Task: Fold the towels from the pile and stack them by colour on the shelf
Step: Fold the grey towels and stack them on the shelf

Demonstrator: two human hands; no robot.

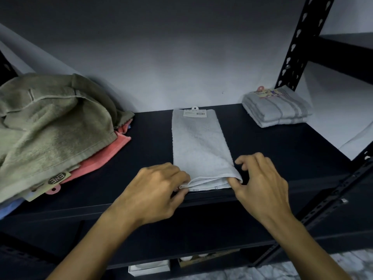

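A light grey towel, folded into a long strip with a paper tag at its far end, lies in the middle of the dark shelf. My left hand pinches the strip's near left corner. My right hand pinches its near right corner, with the other fingers spread. At the left sits the unfolded pile: an olive green towel on top of a coral pink towel, with a bit of blue fabric under them. A folded grey striped towel stack rests at the shelf's back right.
A black perforated upright post rises at the back right, and another slotted rail runs along the shelf's right front. A white wall stands behind. Boxes show on a lower level under the shelf.
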